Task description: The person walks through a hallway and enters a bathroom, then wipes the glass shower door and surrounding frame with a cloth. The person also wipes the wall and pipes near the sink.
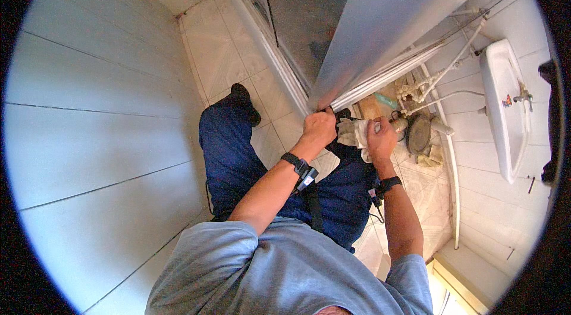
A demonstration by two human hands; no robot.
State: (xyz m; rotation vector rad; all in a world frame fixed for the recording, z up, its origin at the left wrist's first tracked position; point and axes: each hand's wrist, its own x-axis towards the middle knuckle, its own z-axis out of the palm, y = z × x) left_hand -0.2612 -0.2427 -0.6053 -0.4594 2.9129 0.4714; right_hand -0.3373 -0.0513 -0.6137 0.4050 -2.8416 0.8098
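My left hand (320, 128) is closed, thumb side up, against the lower corner of a tall glazed cabin or shower enclosure (380, 23) with pale frame rails. A small dark bit shows at its fingertips, but what it grips is hidden. My right hand (382, 138) is bent round a crumpled off-white cloth (353, 133), which hangs between the two hands over my right knee. Both wrists wear black straps with small devices.
A white washbasin (504, 110) with a tap hangs on the right wall. Pale pipes (458, 59) run beneath and beside it. Near my right hand, a round grey-brown object (419, 135) and a wood piece (370, 107) lie on the tiled floor (209, 41). A panelled wall (101, 130) stands close on the left.
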